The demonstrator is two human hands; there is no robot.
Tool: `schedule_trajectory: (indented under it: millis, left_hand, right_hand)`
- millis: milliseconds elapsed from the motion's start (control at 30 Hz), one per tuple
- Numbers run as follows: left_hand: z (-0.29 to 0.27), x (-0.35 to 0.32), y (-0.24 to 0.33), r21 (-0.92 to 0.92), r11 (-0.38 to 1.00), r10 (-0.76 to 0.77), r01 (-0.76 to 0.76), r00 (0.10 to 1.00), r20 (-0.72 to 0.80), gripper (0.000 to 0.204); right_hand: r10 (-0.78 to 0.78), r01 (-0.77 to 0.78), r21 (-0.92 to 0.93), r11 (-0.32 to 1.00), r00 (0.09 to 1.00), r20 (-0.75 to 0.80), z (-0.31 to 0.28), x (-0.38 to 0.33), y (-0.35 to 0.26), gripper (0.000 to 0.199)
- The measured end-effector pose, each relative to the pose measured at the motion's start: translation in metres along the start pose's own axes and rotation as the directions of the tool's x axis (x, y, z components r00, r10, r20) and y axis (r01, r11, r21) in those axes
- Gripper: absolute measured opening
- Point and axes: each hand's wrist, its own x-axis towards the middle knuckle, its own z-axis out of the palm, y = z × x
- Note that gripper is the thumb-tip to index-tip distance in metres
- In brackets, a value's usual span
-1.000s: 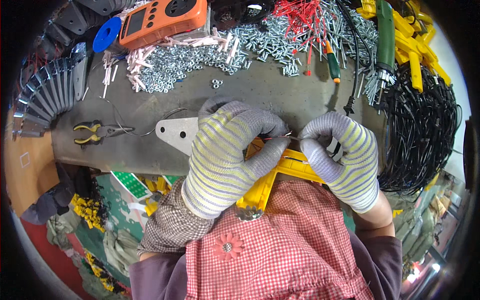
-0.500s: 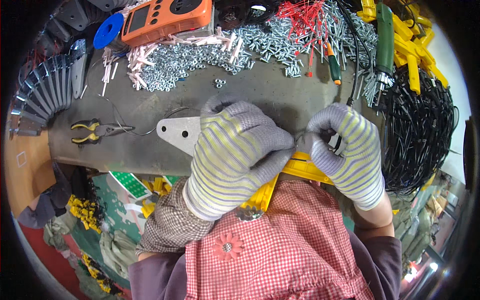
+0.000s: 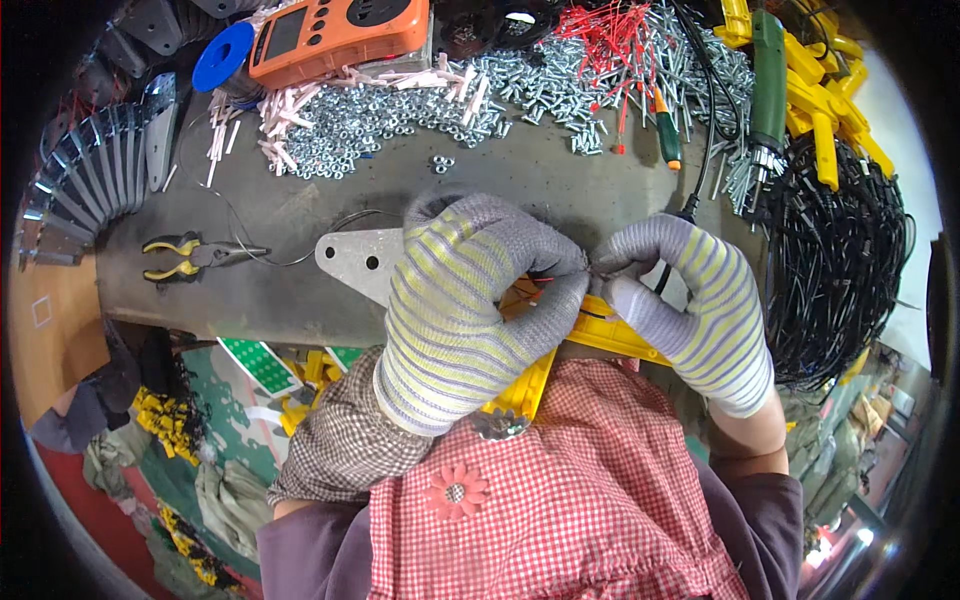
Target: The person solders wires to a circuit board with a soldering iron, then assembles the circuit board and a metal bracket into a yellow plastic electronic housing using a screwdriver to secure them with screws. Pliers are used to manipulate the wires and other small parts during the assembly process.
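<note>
My left hand (image 3: 470, 300), in a grey glove with yellow-green stripes, is closed in a pinch. My right hand (image 3: 695, 300), gloved alike, pinches right beside it, and the fingertips almost meet. Between them is what looks like thin wire, mostly hidden by the fingers. Under both hands lies a yellow plastic housing (image 3: 612, 334), close against the apron. Red wires (image 3: 540, 281) show inside it beneath my left fingers. A black cable (image 3: 690, 207) comes down behind my right hand. Next to my left hand, a grey metal plate with holes (image 3: 350, 258) lies partly covered.
Yellow-handled pliers (image 3: 180, 258) lie at the left, near stacked metal brackets (image 3: 105, 165). Across the back are nuts (image 3: 335, 130), screws (image 3: 570, 100), an orange multimeter (image 3: 340, 40) and a blue spool (image 3: 222, 57). At right are a green power screwdriver (image 3: 768, 85) and bundled black cables (image 3: 835, 260).
My left thumb and fingers have parted into a wider loop, baring red wires in the housing. My right hand has shifted slightly, with its fingertips still against the left ones.
</note>
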Motion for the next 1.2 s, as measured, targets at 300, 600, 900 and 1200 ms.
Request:
schedule_trajectory:
  millis: [300,600,900,1200]
  left_hand:
    - [-0.014,0.01,0.003,0.192,0.977,0.079,-0.093,0.993,0.083,0.014]
    - [-0.004,-0.002,-0.001,0.284,0.942,0.182,-0.177,0.983,0.009,0.024]
    - [-0.029,0.004,-0.007,0.132,0.978,0.141,-0.158,0.981,0.132,0.035]
    - [-0.117,0.021,-0.073,0.468,0.884,-0.128,-0.019,0.951,0.282,0.02]
  right_hand:
    - [0.1,-0.127,0.151,0.98,0.979,0.179,-0.001,0.018,0.005,0.012]
    - [0.11,-0.112,0.004,0.994,0.984,0.139,0.004,0.012,0.001,0.023]
    - [-0.68,0.637,-0.397,0.661,0.732,0.043,0.011,0.022,0.016,0.029]
    - [-0.372,0.377,-0.08,0.923,0.926,0.065,-0.013,0.031,0.003,0.022]
